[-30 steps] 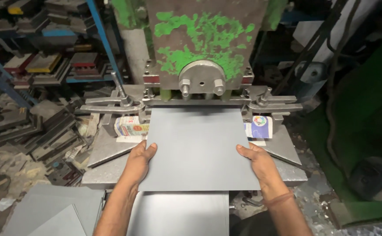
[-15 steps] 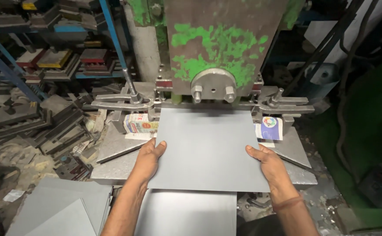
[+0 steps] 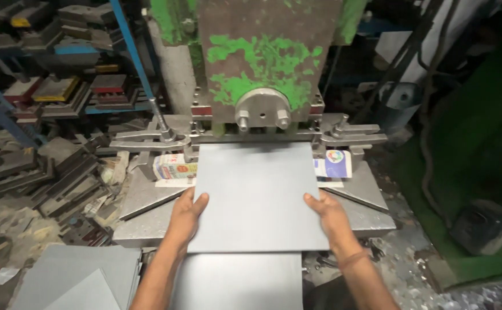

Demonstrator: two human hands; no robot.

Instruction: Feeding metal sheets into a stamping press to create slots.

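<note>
Left hand (image 3: 186, 217) and right hand (image 3: 330, 215) grip the sheet (image 3: 257, 195) by its side edges on the press bed (image 3: 361, 192); feeding step; its far edge must seat squarely under the ram (image 3: 265, 57).

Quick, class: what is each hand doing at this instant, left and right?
Left hand: gripping the left edge of the grey metal sheet, thumb on top.
Right hand: gripping the sheet's right edge, thumb on top.

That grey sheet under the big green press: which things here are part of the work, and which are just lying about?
In use:
grey sheet
left hand
right hand
press
press table

Lying about:
small cartons beside the sheet
stacked sheets at lower left
metal blocks on the shelves
</note>
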